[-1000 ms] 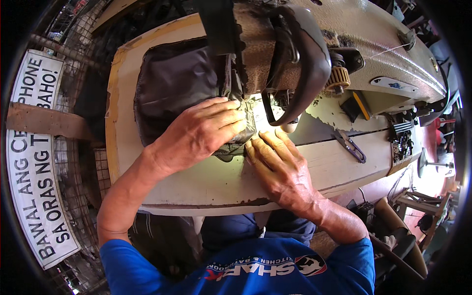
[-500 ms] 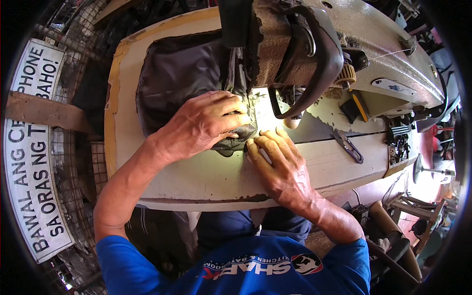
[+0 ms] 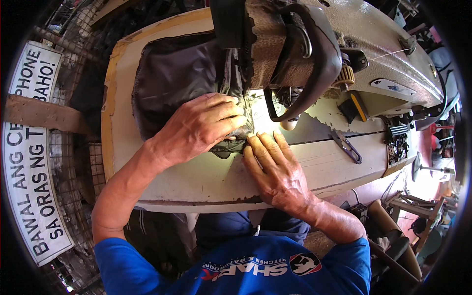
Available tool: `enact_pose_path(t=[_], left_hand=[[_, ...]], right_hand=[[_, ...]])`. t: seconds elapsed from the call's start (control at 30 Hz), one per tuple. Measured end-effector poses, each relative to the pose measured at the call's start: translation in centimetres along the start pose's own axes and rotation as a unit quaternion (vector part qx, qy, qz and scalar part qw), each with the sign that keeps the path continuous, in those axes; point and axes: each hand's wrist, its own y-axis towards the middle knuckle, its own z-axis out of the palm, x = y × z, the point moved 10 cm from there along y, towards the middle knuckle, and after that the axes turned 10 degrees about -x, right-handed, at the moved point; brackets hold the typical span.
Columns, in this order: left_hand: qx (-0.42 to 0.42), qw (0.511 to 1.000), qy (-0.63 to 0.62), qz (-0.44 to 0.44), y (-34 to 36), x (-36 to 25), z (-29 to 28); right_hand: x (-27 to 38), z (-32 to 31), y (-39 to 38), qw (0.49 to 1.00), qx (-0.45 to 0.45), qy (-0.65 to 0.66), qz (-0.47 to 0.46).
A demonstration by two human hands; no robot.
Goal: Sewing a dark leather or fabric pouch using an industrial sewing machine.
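Dark, shiny fabric (image 3: 172, 73) lies on the sewing table left of the sewing machine's (image 3: 393, 44) needle area, its folded right edge running toward the lit metal plate (image 3: 263, 105). On that folded edge rests my left hand (image 3: 199, 125), its fingers bent and closed on the cloth; the palm side is hidden. My right hand (image 3: 278, 172) lies flat on the table just in front of the plate, fingers stretched out, with fingertips touching the fabric's near corner. A curved dark guard (image 3: 319, 64) on the machine head partly hides the needle area.
Thread snips (image 3: 347, 146) lie on the table (image 3: 206, 179) to the right. Beside the machine's base is a black-and-yellow object (image 3: 359, 106). A wire mesh with a white lettered sign (image 3: 34, 196) stands at the left. A wooden stand (image 3: 418, 211) is at the lower right.
The fabric appears slightly shifted left, with my left hand on it. My right hand has edged slightly left and stays near the fabric's corner.
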Motion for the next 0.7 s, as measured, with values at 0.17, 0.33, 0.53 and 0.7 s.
enact_pose_path(t=[0.17, 0.33, 0.53, 0.7], left_hand=[[-0.011, 1.0, 0.004, -0.001, -0.1, 0.0, -0.1], [0.002, 0.998, -0.046, -0.031, -0.1, 1.1, 0.3], [0.015, 0.997, -0.057, -0.046, -0.2, 1.4, 0.6], [0.039, 0.998, -0.02, -0.054, -0.3, 1.4, 1.0]], right_hand=[[-0.2, 0.0, 0.2, 1.0, 0.007, 0.016, 0.026], [-0.6, -0.9, 0.3, 0.998, -0.044, 0.027, 0.037], [-0.7, -0.7, 0.1, 0.998, -0.044, 0.027, 0.039], [-0.7, -0.4, -0.1, 0.999, -0.03, 0.03, 0.03]])
